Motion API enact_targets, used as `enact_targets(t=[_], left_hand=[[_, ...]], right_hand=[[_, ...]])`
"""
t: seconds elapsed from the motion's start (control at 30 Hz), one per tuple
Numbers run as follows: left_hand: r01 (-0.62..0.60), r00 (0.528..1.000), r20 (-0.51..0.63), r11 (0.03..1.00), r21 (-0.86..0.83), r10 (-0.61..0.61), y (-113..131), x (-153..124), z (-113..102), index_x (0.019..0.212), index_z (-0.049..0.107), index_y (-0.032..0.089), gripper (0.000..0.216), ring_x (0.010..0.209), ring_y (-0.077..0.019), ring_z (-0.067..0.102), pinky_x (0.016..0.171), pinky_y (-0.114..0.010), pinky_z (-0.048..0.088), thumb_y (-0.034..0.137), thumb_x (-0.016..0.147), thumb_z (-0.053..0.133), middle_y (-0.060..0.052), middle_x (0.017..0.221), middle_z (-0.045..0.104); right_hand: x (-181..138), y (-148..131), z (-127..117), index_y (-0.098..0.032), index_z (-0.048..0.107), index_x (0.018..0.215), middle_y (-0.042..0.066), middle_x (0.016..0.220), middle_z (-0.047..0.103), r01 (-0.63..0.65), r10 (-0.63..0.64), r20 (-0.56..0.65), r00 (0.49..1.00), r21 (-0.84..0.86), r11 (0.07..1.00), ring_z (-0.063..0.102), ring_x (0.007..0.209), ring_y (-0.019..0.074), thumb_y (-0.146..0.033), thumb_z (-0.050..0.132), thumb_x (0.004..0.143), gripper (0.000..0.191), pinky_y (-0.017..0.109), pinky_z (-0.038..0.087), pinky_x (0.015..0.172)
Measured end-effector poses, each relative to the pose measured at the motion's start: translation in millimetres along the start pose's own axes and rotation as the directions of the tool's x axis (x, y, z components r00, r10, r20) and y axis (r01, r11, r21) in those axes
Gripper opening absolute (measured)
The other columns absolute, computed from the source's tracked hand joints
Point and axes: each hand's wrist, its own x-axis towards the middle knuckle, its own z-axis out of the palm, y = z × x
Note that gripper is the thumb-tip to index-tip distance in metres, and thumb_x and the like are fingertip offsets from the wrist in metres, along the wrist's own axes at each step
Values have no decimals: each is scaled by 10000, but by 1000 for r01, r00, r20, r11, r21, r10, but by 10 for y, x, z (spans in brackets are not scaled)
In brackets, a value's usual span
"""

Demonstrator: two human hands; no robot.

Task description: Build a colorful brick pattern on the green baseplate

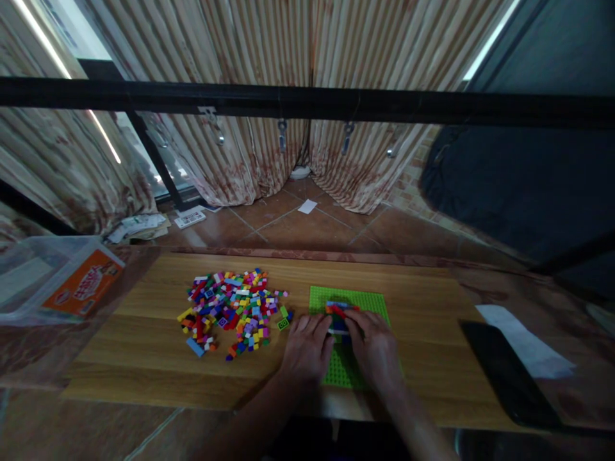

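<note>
A bright green studded baseplate lies on the wooden table, partly covered by my hands. On its middle stands a small toy-brick build with red, orange, blue and white pieces. My left hand grips the build's left side, fingers bent and close together. From the right, my right hand has its thumb and fingers closed on the same build, at its red part. Fingers hide much of the build, so I cannot tell which single brick each hand touches. A loose pile of many-coloured bricks spreads left of the baseplate.
The wooden table stretches across in front of me. At its left is a clear plastic box with an orange label. A black phone-like slab and white paper lie at the right. A dark rail crosses behind.
</note>
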Motion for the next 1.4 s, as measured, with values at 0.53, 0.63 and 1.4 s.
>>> enact_targets(t=[0.53,0.63,1.4], left_hand=[[26,999,-42,988,-155,-33,-96,-64,43,1343,485,120,468,1227,-277,504,1070,-506,416,182,881,461,-154,1351,548],[24,999,-30,991,-130,-28,-80,-76,39,1371,467,138,506,1249,-275,490,1083,-517,401,142,866,438,-145,1385,528],[34,999,-1,991,-129,-34,-47,-102,11,1381,467,100,510,1208,-282,501,1080,-485,379,178,881,402,-156,1395,522]], right_hand=[[-67,-329,187,-177,701,1046,86,994,742,-50,43,-63,997,-117,992,649,899,238,-248,491,896,268,394,472,846],[-72,-337,209,-169,697,1070,101,996,741,-46,39,-59,997,-126,991,649,894,245,-265,474,899,296,409,476,842],[-102,-201,285,-164,702,1099,123,1011,724,-7,7,-4,1000,-18,1000,647,902,246,-353,450,938,354,428,499,852]])
